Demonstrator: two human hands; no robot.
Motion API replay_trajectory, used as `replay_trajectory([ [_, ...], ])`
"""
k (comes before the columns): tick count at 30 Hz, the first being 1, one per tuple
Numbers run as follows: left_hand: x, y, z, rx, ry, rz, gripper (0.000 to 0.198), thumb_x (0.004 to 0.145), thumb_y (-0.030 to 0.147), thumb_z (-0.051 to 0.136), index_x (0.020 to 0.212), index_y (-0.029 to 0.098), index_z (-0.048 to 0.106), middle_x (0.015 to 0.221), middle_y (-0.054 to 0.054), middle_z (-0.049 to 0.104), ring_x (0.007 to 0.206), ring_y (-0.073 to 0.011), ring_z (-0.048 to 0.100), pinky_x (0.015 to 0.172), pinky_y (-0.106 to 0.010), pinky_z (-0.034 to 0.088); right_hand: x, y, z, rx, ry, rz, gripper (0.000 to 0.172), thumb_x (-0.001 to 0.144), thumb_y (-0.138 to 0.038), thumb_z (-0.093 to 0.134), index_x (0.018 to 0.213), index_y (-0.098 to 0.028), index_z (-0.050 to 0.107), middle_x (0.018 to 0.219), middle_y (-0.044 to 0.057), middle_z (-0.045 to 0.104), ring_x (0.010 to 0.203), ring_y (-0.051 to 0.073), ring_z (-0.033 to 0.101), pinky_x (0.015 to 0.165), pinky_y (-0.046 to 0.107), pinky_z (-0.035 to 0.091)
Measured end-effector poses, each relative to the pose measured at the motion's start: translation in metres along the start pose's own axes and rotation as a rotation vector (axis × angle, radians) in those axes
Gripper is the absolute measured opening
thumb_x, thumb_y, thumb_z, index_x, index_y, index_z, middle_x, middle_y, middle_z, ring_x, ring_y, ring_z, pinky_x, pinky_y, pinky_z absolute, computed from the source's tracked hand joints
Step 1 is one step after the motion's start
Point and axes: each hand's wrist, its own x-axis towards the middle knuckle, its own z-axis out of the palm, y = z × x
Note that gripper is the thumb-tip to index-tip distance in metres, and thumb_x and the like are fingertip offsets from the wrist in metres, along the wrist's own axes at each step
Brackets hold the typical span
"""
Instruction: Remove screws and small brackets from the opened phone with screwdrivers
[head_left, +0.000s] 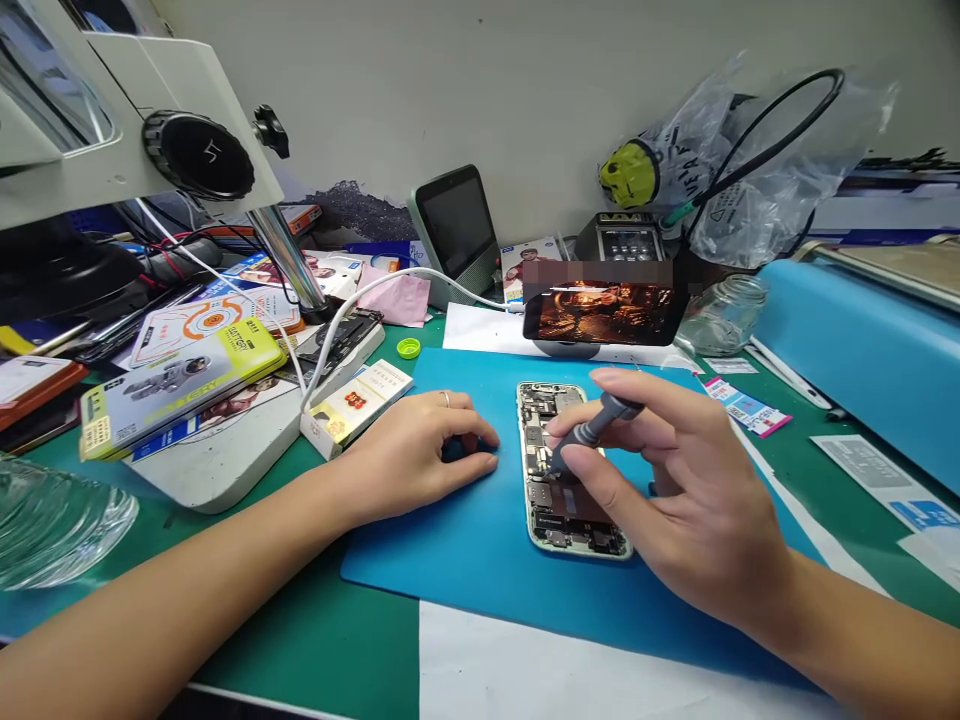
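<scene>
Centrally, an opened, pale-framed smartphone [571,503] lies on a flat blue mat [465,540]; the right hand [694,485] pinches a dark-grey cylindrical screwdriver [592,430], best kept upright; the left hand [424,452], fingers loosely curled, narrowly parted, could brace the smartphone

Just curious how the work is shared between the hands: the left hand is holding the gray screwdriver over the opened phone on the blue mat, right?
Not quite: the right hand, not the left, holds the gray screwdriver over the opened phone on the blue mat. The head view shows it.
</scene>
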Motion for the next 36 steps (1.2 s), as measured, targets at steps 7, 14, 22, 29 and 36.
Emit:
replay_trajectory([
  [7, -0.001, -0.004, -0.003, -0.018, -0.009, 0.023, 0.014, 0.098, 0.027, 0.070, 0.108, 0.022, 0.079, 0.094, -0.001, 0.073, 0.086, -0.0157, 0.066, 0.077, -0.028, 0.047, 0.001, 0.000, -0.003, 0.022, 0.028, 0.062, 0.055, 0.099, -0.013, 0.069, 0.147, -0.036, 0.052, 0.102, -0.001, 0.076, 0.094, 0.019, 0.079, 0.083, 0.034, 0.070],
  [14, -0.005, 0.002, 0.000, -0.055, 0.052, 0.104, 0.018, 0.097, 0.022, 0.070, 0.113, 0.018, 0.077, 0.096, -0.003, 0.070, 0.090, -0.0158, 0.064, 0.080, -0.028, 0.046, -0.001, -0.003, -0.001, 0.037, 0.006, 0.136, 0.048, 0.100, -0.018, 0.069, 0.143, -0.034, 0.054, 0.102, 0.002, 0.074, 0.084, 0.019, 0.077, 0.070, 0.030, 0.069],
  [22, -0.008, 0.016, 0.013, -0.121, 0.015, 0.253, 0.016, 0.101, 0.021, 0.066, 0.109, 0.018, 0.079, 0.093, -0.003, 0.068, 0.087, -0.0154, 0.060, 0.079, -0.028, 0.045, -0.001, -0.002, 0.000, 0.021, -0.067, 0.132, 0.048, 0.100, -0.015, 0.067, 0.142, -0.032, 0.053, 0.099, 0.001, 0.071, 0.082, 0.016, 0.075, 0.067, 0.026, 0.067],
  [29, -0.008, 0.017, 0.015, -0.136, -0.009, 0.253, 0.017, 0.101, 0.020, 0.066, 0.109, 0.016, 0.081, 0.095, -0.004, 0.068, 0.087, -0.0155, 0.060, 0.080, -0.028, 0.045, 0.000, -0.001, 0.002, 0.061, -0.062, 0.157, 0.048, 0.100, -0.015, 0.067, 0.142, -0.033, 0.052, 0.099, 0.001, 0.070, 0.083, 0.017, 0.075, 0.072, 0.029, 0.068],
  [36, -0.007, 0.018, 0.018, -0.151, -0.016, 0.255, 0.016, 0.100, 0.018, 0.068, 0.109, 0.016, 0.081, 0.098, -0.003, 0.070, 0.089, -0.0147, 0.060, 0.080, -0.027, 0.045, 0.000, -0.005, 0.002, 0.066, -0.037, 0.164, 0.046, 0.100, -0.015, 0.068, 0.140, -0.033, 0.054, 0.101, 0.000, 0.071, 0.084, 0.017, 0.076, 0.079, 0.032, 0.069],
])
